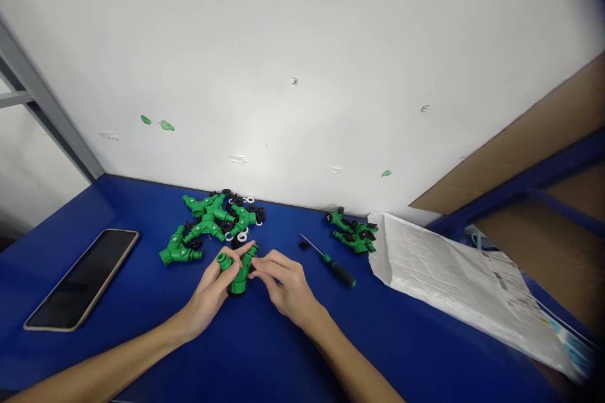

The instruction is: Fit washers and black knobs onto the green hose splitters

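Observation:
A green Y-shaped connector (239,278) is held above the blue table, its two narrow arms pointing up and away. My left hand (212,293) grips its left arm between thumb and fingers. The fingers of my right hand (283,282) are pinched together at the connector's right side; whether a small part is between them is hidden. Just beyond my hands lies a pile of green connectors (208,227) with black pieces and white rings (242,237) among them.
A phone (82,280) lies at the left of the table (155,315). To the right are a screwdriver (341,272), a small black part (304,244), more green connectors with black fittings (357,239) and a white plastic bag (439,277). A white wall (293,119) stands behind.

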